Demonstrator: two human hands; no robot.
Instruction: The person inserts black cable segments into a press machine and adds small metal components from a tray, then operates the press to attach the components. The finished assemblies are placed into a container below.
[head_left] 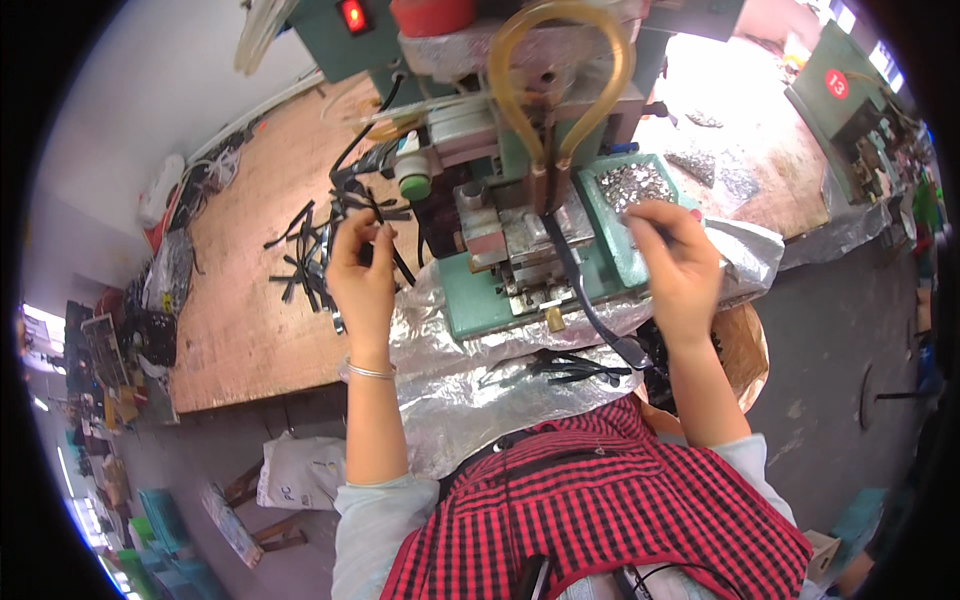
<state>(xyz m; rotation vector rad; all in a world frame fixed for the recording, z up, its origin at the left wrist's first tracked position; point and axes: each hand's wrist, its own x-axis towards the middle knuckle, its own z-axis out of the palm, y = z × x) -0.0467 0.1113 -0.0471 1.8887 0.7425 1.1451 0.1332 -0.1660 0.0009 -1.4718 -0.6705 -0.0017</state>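
Note:
My left hand (362, 270) is closed in a pinch at the left of the machine, on a thin black strip (404, 268) that slants down past the thumb. Around it lies a loose pile of black strips (305, 262) on the wooden table. Over the right side of the green tray (612, 232) is my right hand (684, 275), thumb and forefinger together; whatever is between them is too small to tell. Small silvery metal pieces (632, 186) fill the tray's far part. A longer black strap (585, 295) hangs from the machine's middle (545, 240), its wider end toward me.
The green bench machine (470, 305) has a yellowish tube loop (612, 50), a lit red switch (352, 15) and a green button (414, 186). More black strips (575, 368) lie on silvery sheeting (440, 375) before me. An open brown bag (748, 360) stands below my right forearm.

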